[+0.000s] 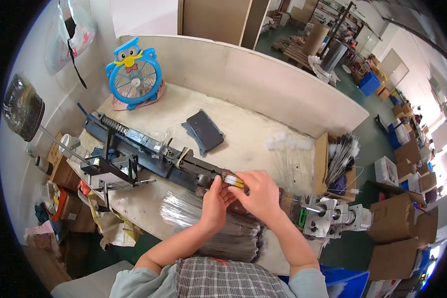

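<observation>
A small yellow piece (233,180) with a pale face sits between the two hands, above the dark machine (154,155) that runs slantwise along the worktop (253,134). The right hand (259,193) pinches the piece's right end, index finger along the far edge and thumb on the near side. The left hand (215,202) is at its left end, thumb up and fingers curled beneath; whether these grip it or only touch it, I cannot tell. The piece's long axis runs roughly left to right, the right end slightly nearer the body, in rough line with the machine. A bundle of thin wires (179,212) lies below the left forearm, beside the machine.
</observation>
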A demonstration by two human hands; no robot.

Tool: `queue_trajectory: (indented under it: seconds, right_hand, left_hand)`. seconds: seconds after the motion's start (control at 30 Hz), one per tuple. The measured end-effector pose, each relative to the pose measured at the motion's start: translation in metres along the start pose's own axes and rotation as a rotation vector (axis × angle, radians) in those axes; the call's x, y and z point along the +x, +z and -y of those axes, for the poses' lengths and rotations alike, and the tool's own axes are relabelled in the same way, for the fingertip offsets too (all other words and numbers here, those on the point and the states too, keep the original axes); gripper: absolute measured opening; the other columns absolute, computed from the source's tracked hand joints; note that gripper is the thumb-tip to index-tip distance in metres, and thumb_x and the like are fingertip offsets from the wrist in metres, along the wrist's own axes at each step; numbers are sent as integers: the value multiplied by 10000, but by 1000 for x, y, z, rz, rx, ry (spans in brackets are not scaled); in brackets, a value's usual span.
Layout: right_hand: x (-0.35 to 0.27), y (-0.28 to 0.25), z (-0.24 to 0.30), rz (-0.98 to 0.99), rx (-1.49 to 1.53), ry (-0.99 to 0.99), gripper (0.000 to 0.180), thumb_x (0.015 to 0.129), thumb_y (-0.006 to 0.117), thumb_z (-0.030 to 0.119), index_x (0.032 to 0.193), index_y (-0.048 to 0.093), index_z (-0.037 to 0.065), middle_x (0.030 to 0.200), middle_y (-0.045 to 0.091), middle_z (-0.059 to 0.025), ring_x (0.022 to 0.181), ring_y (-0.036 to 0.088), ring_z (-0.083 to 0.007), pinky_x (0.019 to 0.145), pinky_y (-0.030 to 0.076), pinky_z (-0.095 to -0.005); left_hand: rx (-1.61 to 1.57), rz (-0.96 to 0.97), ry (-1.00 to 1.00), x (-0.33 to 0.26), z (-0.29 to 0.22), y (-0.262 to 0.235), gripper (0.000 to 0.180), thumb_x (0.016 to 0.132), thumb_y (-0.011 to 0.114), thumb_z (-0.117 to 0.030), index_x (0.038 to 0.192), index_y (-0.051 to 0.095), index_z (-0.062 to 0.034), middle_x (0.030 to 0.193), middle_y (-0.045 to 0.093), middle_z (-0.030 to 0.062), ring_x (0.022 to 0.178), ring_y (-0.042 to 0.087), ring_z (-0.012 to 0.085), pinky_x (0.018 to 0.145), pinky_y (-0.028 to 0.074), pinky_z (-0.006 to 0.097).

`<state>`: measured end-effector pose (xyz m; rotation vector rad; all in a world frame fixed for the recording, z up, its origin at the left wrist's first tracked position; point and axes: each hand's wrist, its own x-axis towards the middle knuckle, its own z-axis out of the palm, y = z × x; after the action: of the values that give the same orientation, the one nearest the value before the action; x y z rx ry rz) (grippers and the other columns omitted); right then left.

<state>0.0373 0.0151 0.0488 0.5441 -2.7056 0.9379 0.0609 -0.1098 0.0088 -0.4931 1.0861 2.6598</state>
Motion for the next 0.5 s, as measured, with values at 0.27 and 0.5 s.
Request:
queue_trajectory:
  seconds: [0.27,0.5]
  right_hand:
    - [-7,10,1,-227,-187,-140,272,686,702,193,947,666,123,928,619,8,921,557,-197,741,438,-350]
    - [-9,2,-6,-231,-162,-259,187,679,704,160,866,695,157,889,615,25,897,561,-180,721,437,-331]
  left_hand:
    - [-59,39,85,-2,5,0,183,936,481,-243,930,537,-70,920,607,32,890,595,136,794,465,310]
    - [-95,-16,150,-1,10,1,72,898,532,-88,937,531,-27,929,611,71,844,615,142,749,496,271]
